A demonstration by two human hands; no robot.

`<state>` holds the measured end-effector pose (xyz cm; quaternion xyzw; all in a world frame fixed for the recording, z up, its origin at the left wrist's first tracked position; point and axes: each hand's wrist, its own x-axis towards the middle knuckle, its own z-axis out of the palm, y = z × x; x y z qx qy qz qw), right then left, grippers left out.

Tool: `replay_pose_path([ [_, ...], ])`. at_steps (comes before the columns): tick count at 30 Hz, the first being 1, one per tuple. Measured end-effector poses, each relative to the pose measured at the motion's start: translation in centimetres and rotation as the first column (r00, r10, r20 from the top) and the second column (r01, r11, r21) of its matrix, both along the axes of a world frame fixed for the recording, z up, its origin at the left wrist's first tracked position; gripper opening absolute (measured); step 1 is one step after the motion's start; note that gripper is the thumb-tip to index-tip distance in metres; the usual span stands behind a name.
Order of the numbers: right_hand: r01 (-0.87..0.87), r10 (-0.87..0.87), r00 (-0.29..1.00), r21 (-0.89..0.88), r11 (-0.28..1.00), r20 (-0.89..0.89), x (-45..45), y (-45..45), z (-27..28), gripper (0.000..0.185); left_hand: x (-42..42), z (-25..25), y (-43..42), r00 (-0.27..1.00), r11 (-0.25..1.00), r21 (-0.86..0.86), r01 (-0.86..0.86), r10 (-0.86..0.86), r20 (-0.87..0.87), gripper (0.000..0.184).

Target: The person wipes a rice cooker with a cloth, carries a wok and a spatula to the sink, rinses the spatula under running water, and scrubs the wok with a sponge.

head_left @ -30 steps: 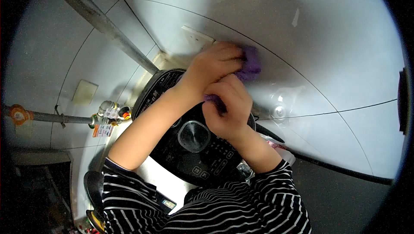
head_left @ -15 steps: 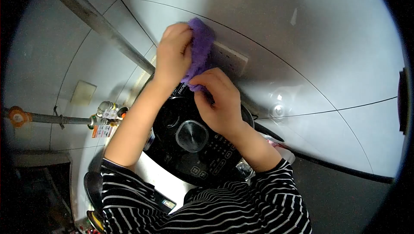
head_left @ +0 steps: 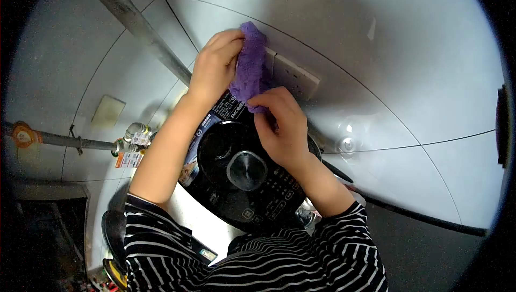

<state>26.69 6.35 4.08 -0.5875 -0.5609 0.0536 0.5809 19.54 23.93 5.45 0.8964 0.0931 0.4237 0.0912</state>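
The left hand (head_left: 215,66) has its fingers curled closed on the upper part of a purple cloth (head_left: 250,61), while the right hand (head_left: 285,128) pinches its lower end. Just below the fingers, a label (head_left: 236,109) on the black cooker (head_left: 226,198) reads "EMC"; its smaller characters are illegible. A socket plate (head_left: 303,79) edges the cloth; tiled wall (head_left: 419,77) stretches widely rightward of the fingers.
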Motion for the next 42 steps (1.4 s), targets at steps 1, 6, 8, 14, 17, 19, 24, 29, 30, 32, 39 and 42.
replay_pose_path([
  [1,0.005,-0.005,1.000,-0.008,1.000,-0.009,0.1,0.1,-0.1,0.021,-0.1,-0.1,0.0,0.999,0.999,-0.005,-0.052,0.052,0.011,0.025],
  [6,0.045,-0.046,0.999,-0.056,0.997,-0.027,0.5,0.6,-1.2,0.020,-1.5,-1.4,1.1,0.952,0.822,-0.491,-0.288,0.301,-0.053,0.021],
  [8,0.027,-0.030,0.998,-0.040,0.999,-0.062,0.5,0.7,-1.2,0.019,-2.3,-1.0,0.0,0.965,0.705,-0.702,-0.102,0.241,0.102,0.020],
  [14,0.044,0.010,0.832,0.085,0.995,-0.555,1.0,0.9,-2.5,0.028,-6.9,3.3,-6.4,0.878,0.195,-0.900,0.390,0.218,0.427,0.034],
  [17,-0.149,0.120,0.900,-0.036,0.988,-0.419,1.5,-0.1,-2.1,0.019,-10.5,2.3,-9.4,0.964,0.326,-0.934,0.143,0.168,0.206,0.027],
  [19,-0.236,0.193,0.963,-0.247,0.940,-0.186,1.7,-2.2,-1.9,0.023,-13.6,0.8,-10.3,0.998,0.456,-0.888,-0.057,0.054,-0.037,0.011],
  [24,-0.218,0.282,0.957,-0.470,0.855,0.069,0.7,-1.4,-1.0,0.043,-15.1,-0.3,-11.3,0.814,0.741,-0.337,-0.580,0.517,-0.264,0.042],
  [29,-0.288,0.467,0.851,-0.529,0.798,0.242,-0.2,2.7,-2.5,0.044,-13.5,-2.2,-8.1,0.814,0.884,-0.368,-0.290,0.025,-0.581,0.053],
  [30,-0.319,0.512,0.815,-0.530,0.786,0.270,-0.2,3.5,-2.6,0.044,-13.3,-2.6,-7.1,0.813,0.894,-0.375,-0.245,-0.022,-0.582,0.054],
  [32,-0.324,0.516,0.812,-0.526,0.787,0.272,0.1,5.0,-2.5,0.043,-13.2,-3.1,-5.3,0.817,0.897,-0.376,-0.232,-0.030,-0.575,0.054],
  [39,-0.408,0.516,0.853,-0.508,0.759,0.085,-0.7,6.7,-2.4,0.036,-13.4,-5.5,-2.6,0.900,0.936,-0.299,-0.184,0.038,-0.435,0.049],
  [42,-0.429,0.514,0.857,-0.600,0.675,-0.034,-1.3,5.4,-0.4,0.033,-15.1,-4.6,-4.2,0.883,0.943,-0.284,-0.173,0.020,-0.469,0.050],
])
